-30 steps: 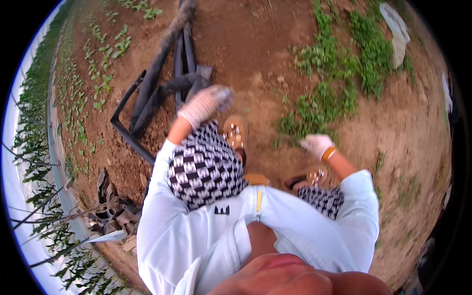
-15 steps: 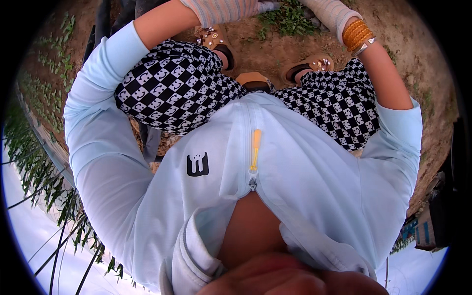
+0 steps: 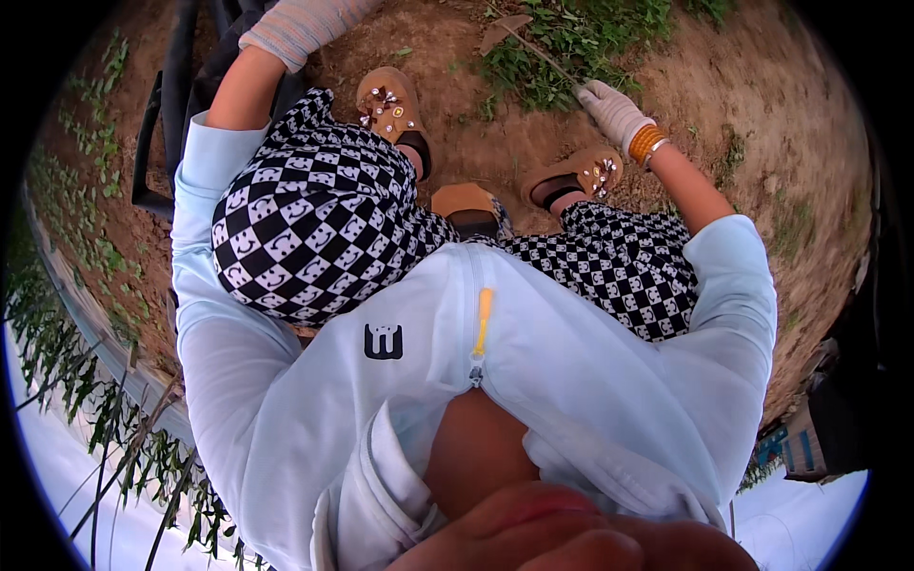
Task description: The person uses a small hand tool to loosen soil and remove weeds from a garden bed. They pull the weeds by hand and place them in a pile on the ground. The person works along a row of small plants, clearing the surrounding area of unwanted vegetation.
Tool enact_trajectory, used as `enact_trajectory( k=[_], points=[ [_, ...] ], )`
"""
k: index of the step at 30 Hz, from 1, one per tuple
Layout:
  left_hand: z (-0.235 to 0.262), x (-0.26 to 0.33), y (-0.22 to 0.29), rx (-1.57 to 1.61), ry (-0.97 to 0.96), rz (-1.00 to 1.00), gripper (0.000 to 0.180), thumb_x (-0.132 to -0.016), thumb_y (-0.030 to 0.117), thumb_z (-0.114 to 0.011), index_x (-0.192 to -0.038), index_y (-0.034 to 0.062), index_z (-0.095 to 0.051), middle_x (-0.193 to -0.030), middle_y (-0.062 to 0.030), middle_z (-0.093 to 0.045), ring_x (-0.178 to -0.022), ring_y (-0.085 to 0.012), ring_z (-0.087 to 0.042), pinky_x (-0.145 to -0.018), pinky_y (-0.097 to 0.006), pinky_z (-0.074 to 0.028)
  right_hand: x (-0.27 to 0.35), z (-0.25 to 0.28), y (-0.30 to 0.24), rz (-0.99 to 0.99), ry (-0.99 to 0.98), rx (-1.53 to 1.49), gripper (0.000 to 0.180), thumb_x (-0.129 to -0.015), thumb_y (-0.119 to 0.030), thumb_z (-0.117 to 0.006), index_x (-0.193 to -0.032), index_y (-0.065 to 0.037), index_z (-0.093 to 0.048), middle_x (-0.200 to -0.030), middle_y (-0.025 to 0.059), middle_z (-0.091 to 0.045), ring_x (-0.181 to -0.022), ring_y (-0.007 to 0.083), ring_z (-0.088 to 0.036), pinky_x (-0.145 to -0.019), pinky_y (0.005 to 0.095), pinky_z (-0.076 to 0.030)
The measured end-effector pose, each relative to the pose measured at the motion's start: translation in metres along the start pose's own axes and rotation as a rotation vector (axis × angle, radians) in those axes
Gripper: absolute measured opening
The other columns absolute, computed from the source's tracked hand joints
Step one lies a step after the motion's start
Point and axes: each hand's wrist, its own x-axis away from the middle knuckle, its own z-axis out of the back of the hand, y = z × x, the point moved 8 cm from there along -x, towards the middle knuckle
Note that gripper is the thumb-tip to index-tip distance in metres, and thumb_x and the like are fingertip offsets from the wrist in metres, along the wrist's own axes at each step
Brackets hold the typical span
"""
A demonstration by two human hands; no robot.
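Observation:
My right hand (image 3: 616, 114), in a pale knitted glove with an orange beaded bracelet at the wrist, is closed around the end of a small hand hoe (image 3: 503, 32). The hoe's thin shaft slants up to the left, and its flat brownish blade lies at the edge of a patch of green weeds (image 3: 595, 43). Far to the left, my left hand (image 3: 309, 27) wears a striped pale glove and reaches past the upper edge of the view. Its fingers are cut off there, so what it holds, if anything, is hidden.
Brown bare soil (image 3: 457, 105) surrounds my tan sandals (image 3: 392, 109). Beside my left arm stand black tubes and a black frame (image 3: 152, 143). A tan, flat-faced object (image 3: 464, 202) sits between my legs. Leafy plants (image 3: 95, 390) line the left; a box-like object (image 3: 804, 443) is at the right.
My hands have moved apart: the left went out to the left, the right came down and nearer. The hoe and more of the weeds now show.

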Motion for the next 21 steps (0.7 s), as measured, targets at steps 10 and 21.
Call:
enact_trajectory(
  k=[10,21],
  points=[
    [-0.080,-0.027,-0.172,0.282,-0.128,0.137,0.045,-0.094,0.034,-0.060,-0.133,0.0124,-0.055,-0.121,-0.0051,-0.063,-0.110,-0.0143,-0.058,-0.095,-0.028,-0.045,-0.063,-0.057,0.002,0.214,-0.275,0.787,0.054,-0.096,-0.009,-0.042,-0.147,-0.021,-0.029,-0.111,0.0127,-0.057,-0.097,0.0348,-0.062,-0.081,0.0407,-0.054],
    [-0.102,-0.024,-0.191,0.250,-0.234,0.275,0.041,-0.096,0.028,-0.057,-0.134,0.0119,-0.054,-0.120,-0.0037,-0.063,-0.109,-0.0114,-0.057,-0.093,-0.026,-0.046,-0.068,-0.079,0.078,-0.050,-0.108,0.273,0.062,-0.098,-0.059,-0.028,-0.105,-0.008,-0.061,-0.092,0.0212,-0.065,-0.092,0.0416,-0.060,-0.079,0.0485,-0.048]
  ],
)
